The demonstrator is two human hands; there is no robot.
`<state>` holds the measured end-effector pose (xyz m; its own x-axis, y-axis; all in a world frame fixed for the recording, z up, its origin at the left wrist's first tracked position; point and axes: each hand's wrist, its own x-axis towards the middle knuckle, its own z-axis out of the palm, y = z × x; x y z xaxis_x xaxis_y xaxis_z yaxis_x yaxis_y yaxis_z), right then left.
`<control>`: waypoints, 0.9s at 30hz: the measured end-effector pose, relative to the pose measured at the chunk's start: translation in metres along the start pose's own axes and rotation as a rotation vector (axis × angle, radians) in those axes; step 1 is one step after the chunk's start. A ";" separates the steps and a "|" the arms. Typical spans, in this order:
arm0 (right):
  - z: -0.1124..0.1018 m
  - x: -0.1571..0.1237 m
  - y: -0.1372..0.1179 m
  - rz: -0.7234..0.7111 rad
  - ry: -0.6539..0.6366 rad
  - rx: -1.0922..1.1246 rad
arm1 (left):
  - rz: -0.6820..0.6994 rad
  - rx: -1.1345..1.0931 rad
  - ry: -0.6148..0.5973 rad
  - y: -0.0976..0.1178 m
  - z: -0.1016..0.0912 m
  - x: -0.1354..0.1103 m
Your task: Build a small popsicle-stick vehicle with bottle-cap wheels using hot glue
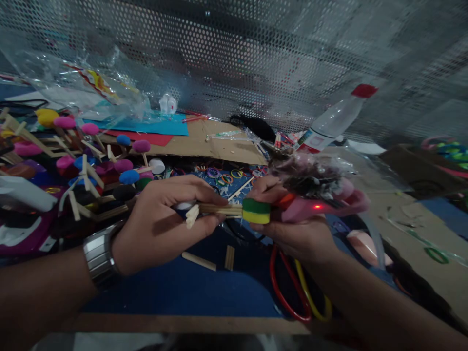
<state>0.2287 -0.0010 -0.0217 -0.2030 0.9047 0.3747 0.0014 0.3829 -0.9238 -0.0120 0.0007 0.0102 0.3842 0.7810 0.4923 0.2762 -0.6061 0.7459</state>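
My left hand [157, 224], with a metal-banded watch on its wrist, pinches flat wooden craft sticks [215, 209] between thumb and fingers. Short stick ends show at its palm side, beside a partly hidden white and dark blue piece. At the other end the sticks meet a green and yellow block [256, 211]. My right hand [305, 236] has its fingers closed about this block. A pink glue gun [314, 207] with a lit red light and an orange tip lies against the same hand; its grip is partly hidden. On the blue mat below are loose wooden pieces [199, 261].
Stick figures with coloured round tops [127, 176] crowd the left. Behind lie cardboard [226, 146], blue paper [161, 125] and clear plastic bags. A bottle with a red cap [336, 119] leans against a perforated metal panel [219, 58]. Red and yellow loops [288, 287] hang below my right hand.
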 end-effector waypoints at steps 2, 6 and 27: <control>0.000 0.000 0.000 0.011 -0.010 -0.002 | 0.001 0.004 0.008 0.000 0.000 0.000; 0.001 0.002 -0.002 0.023 -0.009 0.041 | 0.001 0.011 0.005 -0.001 0.000 -0.001; 0.002 0.000 0.000 -0.029 -0.025 -0.007 | 0.073 -0.048 -0.018 0.000 -0.001 0.002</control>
<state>0.2271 -0.0015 -0.0224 -0.2274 0.8882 0.3992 0.0017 0.4103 -0.9119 -0.0120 0.0025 0.0112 0.4177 0.7320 0.5382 0.2046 -0.6529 0.7293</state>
